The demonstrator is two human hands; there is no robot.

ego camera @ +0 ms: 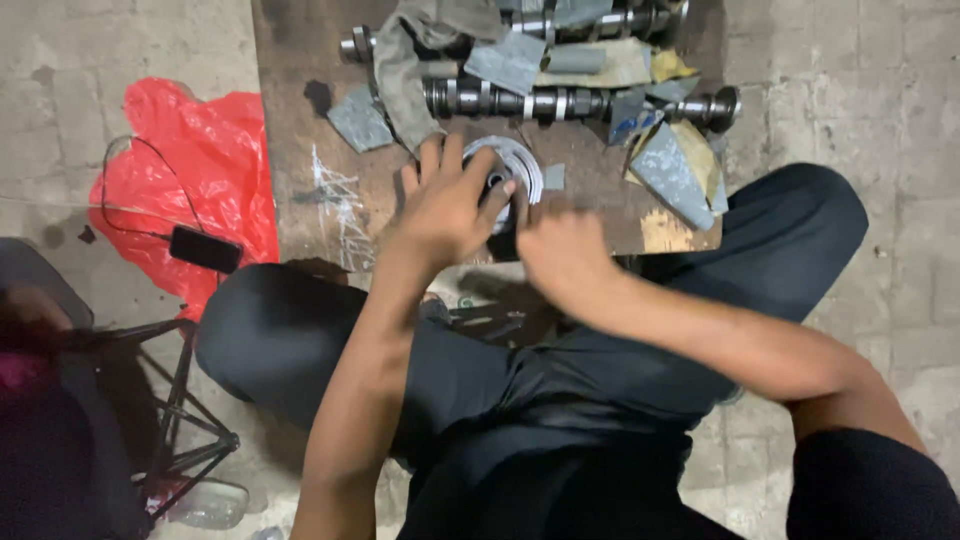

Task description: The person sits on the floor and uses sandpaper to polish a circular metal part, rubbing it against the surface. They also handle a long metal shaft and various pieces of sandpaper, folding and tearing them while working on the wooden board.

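Note:
My left hand [447,207] lies with spread fingers on a round silver metal gear-like part [517,162] that rests on a dark wooden board [300,150]. Close beside it on the right, my right hand [562,250] is blurred, its fingers curled against the near edge of the same part. What the right fingers hold is hidden. Behind the part lie two dark steel camshafts [560,102], partly covered by a grey rag [405,70] and pieces of grey sandpaper [505,60].
More sandpaper scraps [672,170] lie on the board's right side. A red plastic bag [190,170] and a black phone with a cable [205,248] lie on the concrete floor at left. A black metal stand [185,400] is at lower left. My black-trousered legs frame the board.

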